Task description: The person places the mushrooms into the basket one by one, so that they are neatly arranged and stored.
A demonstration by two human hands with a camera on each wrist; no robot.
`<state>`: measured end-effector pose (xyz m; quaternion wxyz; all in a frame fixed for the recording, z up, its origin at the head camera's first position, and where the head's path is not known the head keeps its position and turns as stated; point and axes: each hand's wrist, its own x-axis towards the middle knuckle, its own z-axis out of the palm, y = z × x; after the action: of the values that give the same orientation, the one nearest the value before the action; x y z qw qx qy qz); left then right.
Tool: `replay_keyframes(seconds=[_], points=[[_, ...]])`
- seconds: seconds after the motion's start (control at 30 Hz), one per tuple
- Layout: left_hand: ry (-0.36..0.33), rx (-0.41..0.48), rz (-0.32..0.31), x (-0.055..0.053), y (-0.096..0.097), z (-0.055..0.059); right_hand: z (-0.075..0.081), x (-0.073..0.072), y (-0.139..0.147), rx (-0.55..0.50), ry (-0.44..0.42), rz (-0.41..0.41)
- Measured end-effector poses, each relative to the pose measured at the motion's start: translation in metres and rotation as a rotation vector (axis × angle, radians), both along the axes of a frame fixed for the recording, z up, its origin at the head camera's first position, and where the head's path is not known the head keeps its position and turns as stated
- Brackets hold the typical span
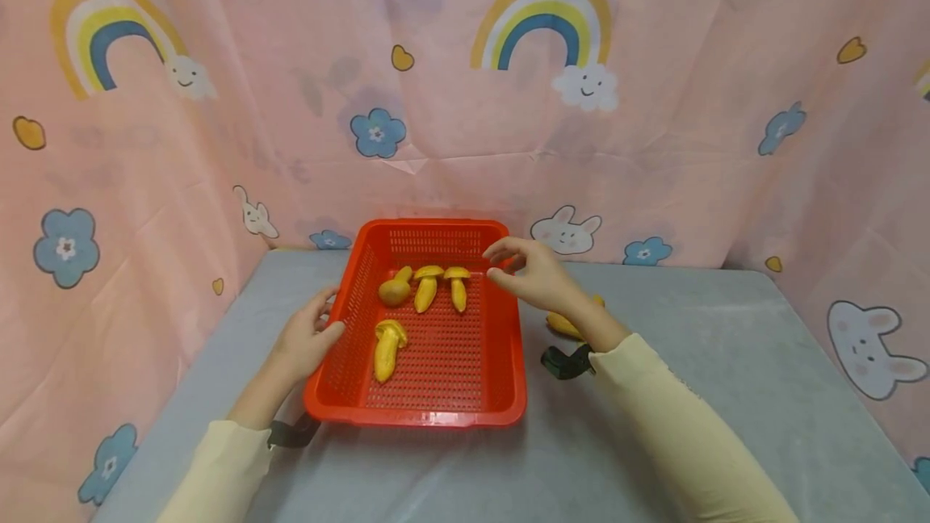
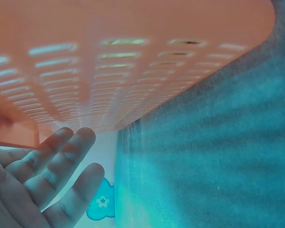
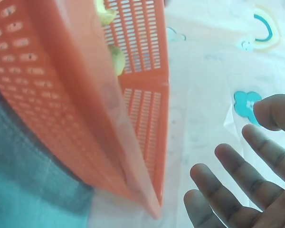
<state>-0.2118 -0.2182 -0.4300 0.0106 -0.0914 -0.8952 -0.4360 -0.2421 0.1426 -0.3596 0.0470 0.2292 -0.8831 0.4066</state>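
Note:
A red plastic basket (image 1: pixel 429 420) with slotted walls stands on the table. Several yellow mushrooms lie in it: a row of three toward the back, with one mushroom (image 1: pixel 427 290) in the middle, and another mushroom (image 1: pixel 388 352) nearer the front left. Beside the basket's left wall is my left hand (image 1: pixel 303 339), its fingers loosely bent; in the left wrist view its fingers (image 2: pixel 66 156) hold nothing. My right hand (image 1: pixel 534 271) hovers by the right rim, fingers spread and bare. Under the right forearm, a yellow object (image 1: pixel 563 324) is partly hidden.
A grey cloth-like surface covers the table (image 1: pixel 697 345). Behind and at both sides hangs a pink curtain (image 1: pixel 450 176) printed with rainbows, flowers and rabbits. Dark wrist straps, one strap (image 1: pixel 567 362) by the right sleeve, sit below the wrists.

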Motion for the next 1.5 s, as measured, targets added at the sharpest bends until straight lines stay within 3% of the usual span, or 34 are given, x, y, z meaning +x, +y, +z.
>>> replay_keyframes(seconds=[0.23,0.8,1.5], points=[[0.002,-0.011,-0.001,0.000,-0.001,-0.002,-0.002,0.001,0.016,0.005,-0.006,-0.020],[0.009,0.005,-0.005,-0.001,-0.002,-0.001,-0.015,0.002,0.066,0.084,-0.051,-0.154],[-0.010,0.012,0.001,-0.002,0.000,-0.001,-0.052,0.003,0.119,0.142,-0.111,-0.317]])
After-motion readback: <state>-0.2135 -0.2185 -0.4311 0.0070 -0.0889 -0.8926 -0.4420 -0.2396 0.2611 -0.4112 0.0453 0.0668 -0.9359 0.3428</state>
